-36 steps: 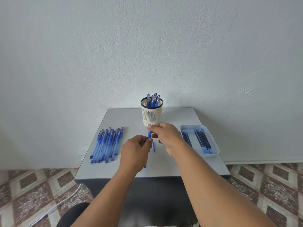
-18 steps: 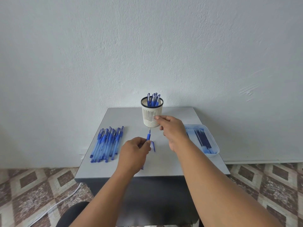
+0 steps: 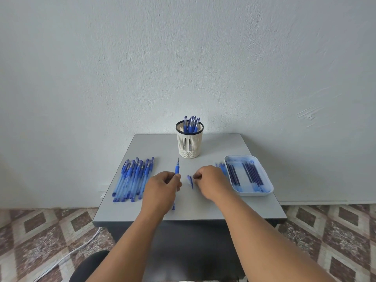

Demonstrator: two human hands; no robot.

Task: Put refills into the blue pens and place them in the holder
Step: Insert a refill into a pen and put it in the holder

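So on the desk (image 3: pixel 234 147): pen holder (image 3: pixel 189 143) sits at the back middle with pens in it, row of pens (image 3: pixel 133 177) on the left, refill tray (image 3: pixel 248 175) on the right. Pen cap (image 3: pixel 190 181) lies near the middle, between the left hand (image 3: pixel 162 187) and right hand (image 3: pixel 210 181).

Blue pens (image 3: pixel 133 177), cream holder (image 3: pixel 189 143) with black rim, grey table (image 3: pixel 154 147), brown-diamond floor (image 3: pixel 40 231)

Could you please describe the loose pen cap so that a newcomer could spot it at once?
On the grey table, look before the white holder, between the two hands. The pen cap lies alone there, a short blue piece, far shorter than any pen.
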